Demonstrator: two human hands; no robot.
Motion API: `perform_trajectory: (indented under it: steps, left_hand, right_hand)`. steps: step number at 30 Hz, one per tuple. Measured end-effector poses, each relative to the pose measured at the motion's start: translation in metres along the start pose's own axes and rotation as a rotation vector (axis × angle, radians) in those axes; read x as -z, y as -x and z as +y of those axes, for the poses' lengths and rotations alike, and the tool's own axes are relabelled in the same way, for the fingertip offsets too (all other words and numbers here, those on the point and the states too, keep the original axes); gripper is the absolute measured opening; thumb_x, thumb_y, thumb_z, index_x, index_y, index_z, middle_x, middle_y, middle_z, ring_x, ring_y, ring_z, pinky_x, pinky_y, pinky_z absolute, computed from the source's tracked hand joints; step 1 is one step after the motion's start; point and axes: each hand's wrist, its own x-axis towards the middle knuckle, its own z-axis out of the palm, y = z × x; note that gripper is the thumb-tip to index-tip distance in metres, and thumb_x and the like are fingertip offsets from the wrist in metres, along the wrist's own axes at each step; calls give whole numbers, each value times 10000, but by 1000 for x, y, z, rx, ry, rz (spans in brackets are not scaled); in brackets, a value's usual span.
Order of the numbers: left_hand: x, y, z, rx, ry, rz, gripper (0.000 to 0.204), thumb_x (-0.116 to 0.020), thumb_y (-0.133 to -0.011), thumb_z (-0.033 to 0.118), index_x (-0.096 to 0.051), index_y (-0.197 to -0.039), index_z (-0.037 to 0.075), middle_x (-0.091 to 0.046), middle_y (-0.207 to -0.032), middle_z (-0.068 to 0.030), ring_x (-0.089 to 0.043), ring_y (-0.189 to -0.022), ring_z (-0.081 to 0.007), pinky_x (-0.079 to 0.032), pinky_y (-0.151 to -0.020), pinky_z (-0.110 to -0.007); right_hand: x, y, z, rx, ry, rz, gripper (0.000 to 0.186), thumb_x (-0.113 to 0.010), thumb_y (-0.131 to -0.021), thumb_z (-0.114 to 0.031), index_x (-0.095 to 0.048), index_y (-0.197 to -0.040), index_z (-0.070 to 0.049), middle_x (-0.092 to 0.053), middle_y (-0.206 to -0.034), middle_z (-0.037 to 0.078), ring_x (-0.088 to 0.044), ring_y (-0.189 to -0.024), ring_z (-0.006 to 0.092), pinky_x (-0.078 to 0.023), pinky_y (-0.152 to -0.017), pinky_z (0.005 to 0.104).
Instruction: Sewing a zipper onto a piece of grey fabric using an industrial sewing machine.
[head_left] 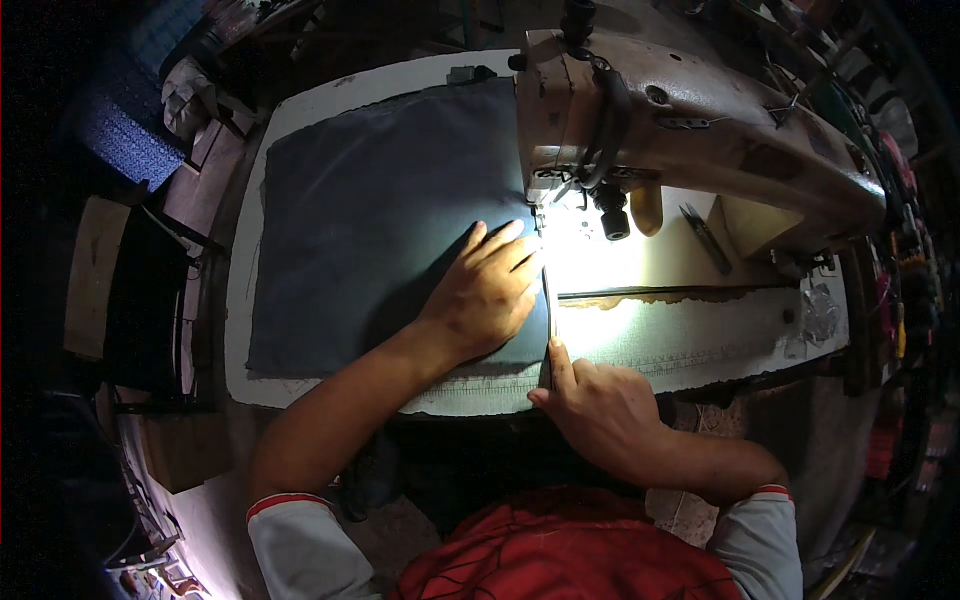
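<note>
A large dark blue-grey piece of fabric [370, 210] lies spread over the left of the table, its right edge running in under the sewing machine [700, 110]. My left hand [485, 290] rests flat on it, fingers spread and pointing at the presser foot [538, 215]. At the near end of that edge, my right hand [605, 410] pinches the fabric between thumb and forefinger, the index finger stretched along it. A narrow folded strip shows along the edge between the hands. Bright lamp light washes out the stitching area.
Dark metal snips or tweezers [706, 240] lie under the machine arm. The worn white tabletop [690, 345] has ruler marks along its near edge. A clear plastic bag [820, 315] sits at its right end. A dark seat or box [125, 280] stands to the left.
</note>
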Motion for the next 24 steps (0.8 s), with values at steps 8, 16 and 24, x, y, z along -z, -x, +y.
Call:
perform_trajectory:
  steps: [8, 16, 24]
  left_hand:
    - [3, -13, -19, -44, -69, -2, 252, -628, -886, 122, -663, -1111, 14, -609, -1258, -146, -532, -1267, -354, -359, -1110, -543]
    - [21, 7, 2, -66, -19, -219, 373, -566, -960, 213, -581, -1288, 36, -516, -1392, -139, -388, -1395, -319, -240, -1156, -611]
    - [17, 12, -1, -74, -1, -166, 354, -527, -976, 228, -607, -1242, 9, -545, -1355, -124, -418, -1365, -320, -235, -1138, -651]
  right_hand:
    - [2, -22, 11, -26, 15, 1, 540, -602, -945, -419, -569, -1280, 3, -610, -711, 75, -616, -629, 219, -477, -554, 354]
    - [3, -24, 16, -1, 31, 49, 540, -585, -955, -424, -593, -1306, -14, -599, -720, 60, -595, -631, 202, -465, -575, 344]
    - [-1, -23, 18, 20, 47, 68, 548, -578, -957, -436, -597, -1306, -13, -586, -710, 47, -585, -623, 184, -457, -566, 336]
